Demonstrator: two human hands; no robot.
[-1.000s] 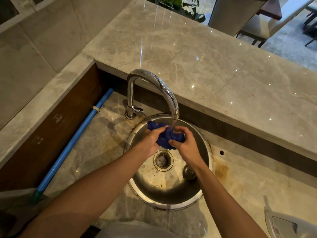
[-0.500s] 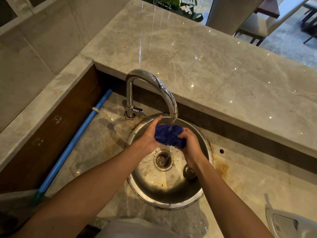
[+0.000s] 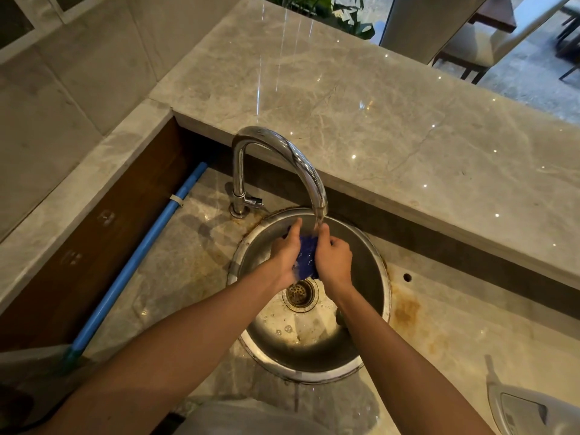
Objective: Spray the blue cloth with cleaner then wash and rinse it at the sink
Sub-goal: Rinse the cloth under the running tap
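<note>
The blue cloth [image 3: 307, 258] is bunched up between my two palms over the round steel sink [image 3: 373, 246], just above the drain [image 3: 300, 292]. My left hand [image 3: 286, 250] presses it from the left and my right hand [image 3: 333, 258] from the right, so only a narrow strip of cloth shows. Water runs from the curved chrome faucet [image 3: 282, 152] onto my fingers and the cloth. No cleaner bottle is in view.
A raised marble counter [image 3: 392, 127] runs behind the sink. A blue pipe [image 3: 138, 262] lies along the left wall on the lower counter. A white plastic object [image 3: 530, 409] sits at the lower right. Rust stains ring the sink rim.
My hands have closed together around the cloth, palms facing each other, hiding most of it. Before, the cloth lay more open between them under the stream.
</note>
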